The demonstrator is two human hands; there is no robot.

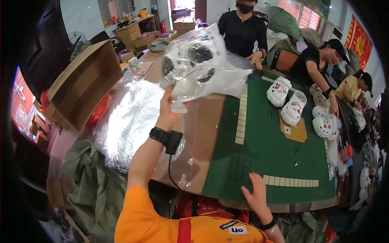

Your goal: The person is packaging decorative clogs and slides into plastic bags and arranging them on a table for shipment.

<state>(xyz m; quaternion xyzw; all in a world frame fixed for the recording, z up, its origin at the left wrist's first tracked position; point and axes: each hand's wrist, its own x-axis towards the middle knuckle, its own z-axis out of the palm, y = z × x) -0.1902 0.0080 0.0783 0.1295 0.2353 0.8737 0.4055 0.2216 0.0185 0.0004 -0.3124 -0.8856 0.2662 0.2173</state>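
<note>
Pinching a filled clear bag (204, 60) by its lower left with left grip (168, 106), upper centre, hiding some tabletop (210, 119); holding right grip (257, 195) open, empty, lower centre; with white clogs (293, 108) upper right.

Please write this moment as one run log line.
left hand: holds clear plastic bag | right hand: open, empty | white clogs: on green mat

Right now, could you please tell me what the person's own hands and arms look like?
The left hand and the right hand wear no gloves. An orange sleeve leaves the left forearm bare; that wrist carries a boxy black device on a dark strap, with a thin black cable. A dark band circles the right wrist.
</note>
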